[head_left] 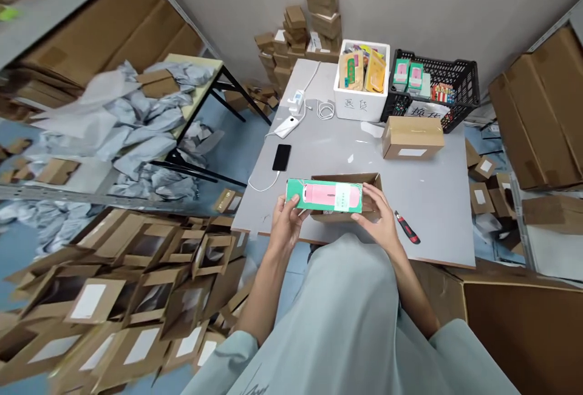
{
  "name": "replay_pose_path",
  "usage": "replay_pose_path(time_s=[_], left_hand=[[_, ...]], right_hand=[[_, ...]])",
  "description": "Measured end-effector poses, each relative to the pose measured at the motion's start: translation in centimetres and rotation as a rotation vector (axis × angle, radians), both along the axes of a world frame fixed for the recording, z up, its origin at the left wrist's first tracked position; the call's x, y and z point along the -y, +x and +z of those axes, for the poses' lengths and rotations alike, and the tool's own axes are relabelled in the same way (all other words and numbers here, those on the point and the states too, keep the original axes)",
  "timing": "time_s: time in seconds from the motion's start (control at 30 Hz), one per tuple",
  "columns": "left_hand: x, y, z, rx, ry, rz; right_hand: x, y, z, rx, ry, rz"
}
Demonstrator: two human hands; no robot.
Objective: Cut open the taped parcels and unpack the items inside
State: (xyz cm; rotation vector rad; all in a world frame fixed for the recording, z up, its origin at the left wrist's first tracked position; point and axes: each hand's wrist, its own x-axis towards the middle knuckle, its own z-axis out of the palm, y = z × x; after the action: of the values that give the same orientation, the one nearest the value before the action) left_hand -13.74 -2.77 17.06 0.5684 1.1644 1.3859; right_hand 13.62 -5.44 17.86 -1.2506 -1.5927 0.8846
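Observation:
A long green box with a pink bottle-shaped picture and a pale label is held level between my two hands. My left hand grips its left end, thumb on the front face. My right hand closes round the right end, with the thumb at the lower corner and fingers at the upper one. Just behind and below it, an open cardboard carton stands at the table's near edge, its inside mostly hidden by the green box. A red and black utility knife lies on the table right of my right hand.
On the grey table are a phone, a white power strip, a closed carton, a white foam bin of packets and a black crate. Opened cartons crowd the floor at left; a large carton stands at right.

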Motion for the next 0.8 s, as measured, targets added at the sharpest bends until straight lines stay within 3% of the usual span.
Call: replay_pose_path(time_s=[0.13, 0.3, 0.43, 0.63, 0.7, 0.8], left_hand=[[0.9, 0.5, 0.0, 0.053, -0.002, -0.082], [1.0, 1.0, 0.5, -0.042, 0.095, -0.151], [1.2, 2.4, 1.3, -0.320, 0.332, -0.096], [2.7, 4.7, 3.3, -0.749, 0.758, -0.198], [3.2, 5.0, 3.4, -0.788, 0.827, -0.237], [3.9, 5.1, 2.8, -0.738, 0.779, -0.278]], right_hand=[[0.2, 0.3, 1.0, -0.051, 0.091, -0.026], [-0.1, 1.9, 0.6, -0.153, 0.166, -0.127], [-0.4, 2.3, -0.2, -0.222, 0.008, -0.241], [-1.2, 1.5, -0.1, -0.699, -0.246, -0.231], [-1.8, 1.4, 0.3, -0.803, -0.305, -0.227], [-3.0, 1.3, 1.0, -0.886, -0.327, -0.187]])
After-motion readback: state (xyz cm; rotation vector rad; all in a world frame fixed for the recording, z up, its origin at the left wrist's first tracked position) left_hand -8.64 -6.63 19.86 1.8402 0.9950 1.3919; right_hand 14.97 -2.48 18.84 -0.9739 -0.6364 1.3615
